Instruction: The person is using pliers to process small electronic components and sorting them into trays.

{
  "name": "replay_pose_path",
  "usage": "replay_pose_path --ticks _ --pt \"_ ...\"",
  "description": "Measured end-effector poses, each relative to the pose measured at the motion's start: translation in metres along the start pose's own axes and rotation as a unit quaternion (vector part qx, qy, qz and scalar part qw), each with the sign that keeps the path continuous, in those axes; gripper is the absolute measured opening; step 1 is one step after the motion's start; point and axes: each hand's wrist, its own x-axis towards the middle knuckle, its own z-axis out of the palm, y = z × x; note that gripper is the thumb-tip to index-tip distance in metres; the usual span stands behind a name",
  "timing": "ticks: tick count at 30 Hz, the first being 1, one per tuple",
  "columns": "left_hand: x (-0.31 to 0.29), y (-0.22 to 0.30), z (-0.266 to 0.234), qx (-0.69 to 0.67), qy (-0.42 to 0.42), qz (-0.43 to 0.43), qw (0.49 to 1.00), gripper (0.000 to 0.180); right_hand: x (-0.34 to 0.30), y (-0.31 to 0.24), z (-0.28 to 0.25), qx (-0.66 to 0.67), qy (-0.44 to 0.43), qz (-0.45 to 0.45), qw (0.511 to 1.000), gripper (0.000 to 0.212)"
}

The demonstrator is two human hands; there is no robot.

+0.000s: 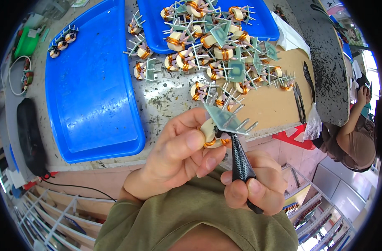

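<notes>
Between the thumb and fingers of my left hand is a ring-shaped coil, cream with copper-coloured windings. A pale green board with several silvery pins is fixed to it. My right hand is closed round a black tapered tool with a textured surface. Its narrow end reaches up to the underside of the board, beside the coil, and the very tip is hidden there. Just beyond my hands, a heap of similar coils with green boards and pins lies on the table.
A blue tray on the left has several small coils at its upper left corner. Another blue tray sits behind the heap. Dark tweezers lie on brown board at right. Another person sits at far right.
</notes>
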Motion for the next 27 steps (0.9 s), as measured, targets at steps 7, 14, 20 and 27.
replay_pose_path --ticks 7,14,20,27 --pt "0.0003 0.0005 -0.0013 -0.03 -0.008 -0.021 0.999 0.036 0.0002 0.0016 0.0012 0.027 0.011 -0.009 1.0 0.036" --pt "0.0024 -0.0008 -0.0033 0.009 -0.028 0.002 1.0 0.027 -0.0001 0.0037 0.0028 0.034 0.022 -0.017 0.999 0.035" --pt "0.0033 0.0006 -0.0047 0.003 -0.031 0.008 0.999 0.025 0.0014 0.0047 0.0044 0.03 0.033 -0.014 0.999 0.033" --pt "0.0017 -0.0002 -0.0053 -0.015 -0.025 -0.01 1.0 0.022 0.0005 0.0059 0.0011 0.043 0.008 -0.02 0.999 0.032"
